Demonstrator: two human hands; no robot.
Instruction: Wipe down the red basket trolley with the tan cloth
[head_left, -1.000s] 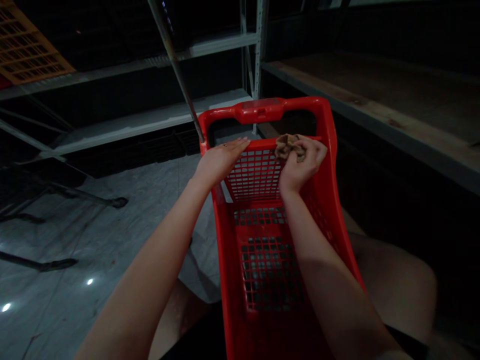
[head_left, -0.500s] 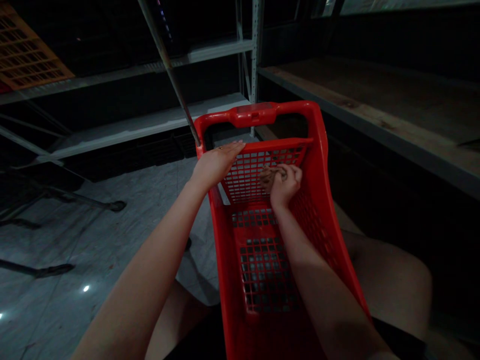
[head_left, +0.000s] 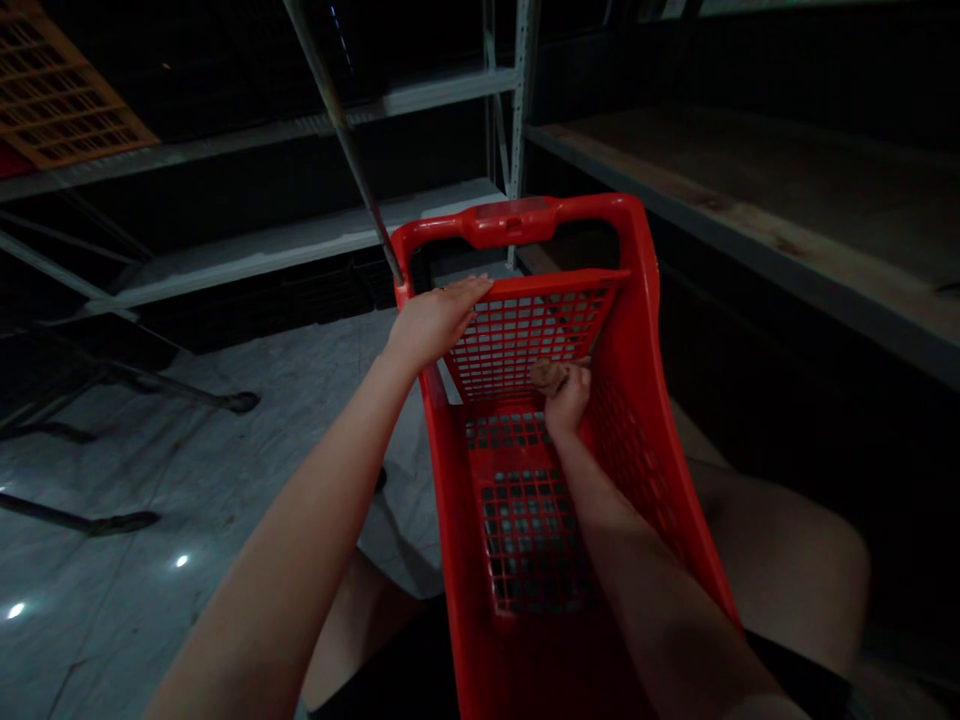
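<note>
At the far end of the red cart [head_left: 643,330], the left hand [head_left: 437,322] lies flat, fingers [head_left: 469,291] together, over the top edge of the grid panel [head_left: 555,283]. Lower right, inside the cart, the right hand [head_left: 570,400] grips a crumpled brown cloth [head_left: 548,376] near the panel's base; contact is unclear.
</note>
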